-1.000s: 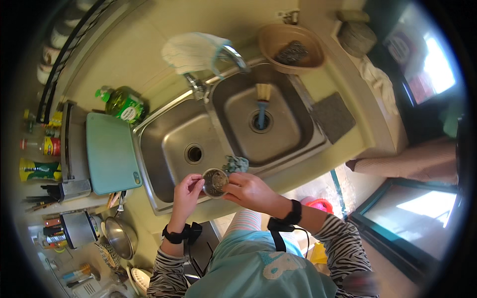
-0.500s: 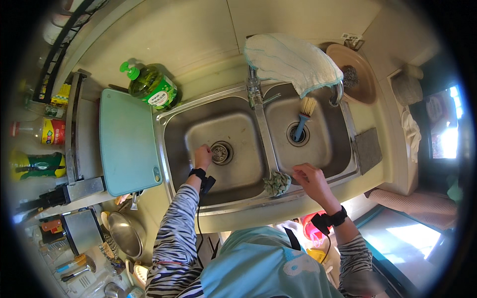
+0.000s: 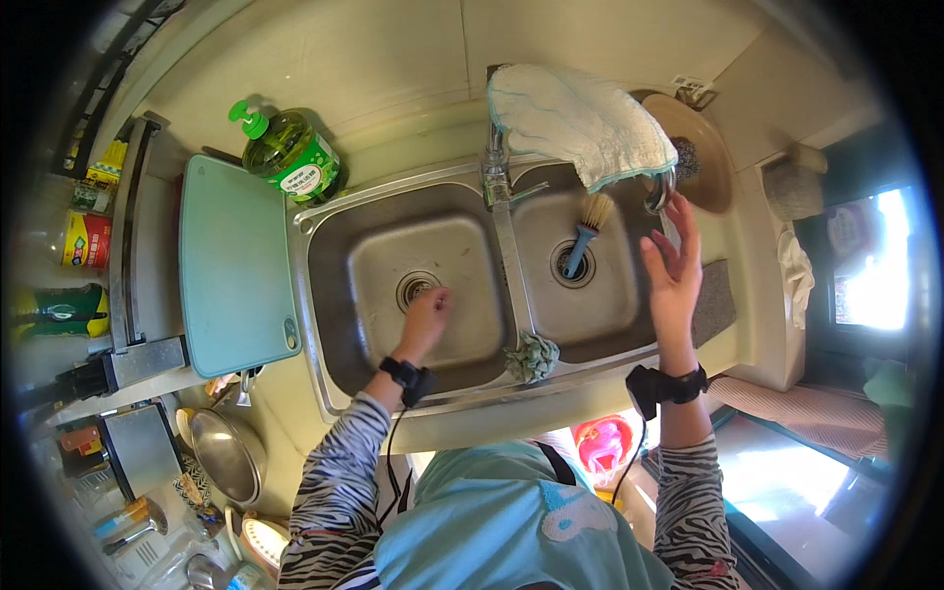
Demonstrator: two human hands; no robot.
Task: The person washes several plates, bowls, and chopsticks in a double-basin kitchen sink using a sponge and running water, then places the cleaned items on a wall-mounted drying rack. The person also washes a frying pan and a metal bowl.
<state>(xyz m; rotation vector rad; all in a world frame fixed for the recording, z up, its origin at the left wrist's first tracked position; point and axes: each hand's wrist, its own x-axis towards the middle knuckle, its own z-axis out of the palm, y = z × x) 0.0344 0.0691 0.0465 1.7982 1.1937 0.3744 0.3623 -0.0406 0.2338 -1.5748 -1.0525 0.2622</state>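
My left hand hovers over the left sink basin, beside its drain. Its fingers are curled together, and whatever they may hold is hidden. At the far right of the right basin, my right hand reaches up with fingers apart and nothing in them. Its fingertips are close to the curved metal spout end of the tap; I cannot tell whether they touch. A white cloth with a turquoise edge drapes over the spout. In the right basin, a blue-handled brush leans over the drain.
A grey-green scrubber sits on the front end of the divider. Left of the sink stand a turquoise cutting board and a green pump bottle. A beige basin holding a steel-wool ball and a grey cloth lie at right.
My right hand has moved from beside the scrubber up and right toward the spout end, its fingers spreading. My left hand has shifted slightly right, still curled. The view has shifted a little.
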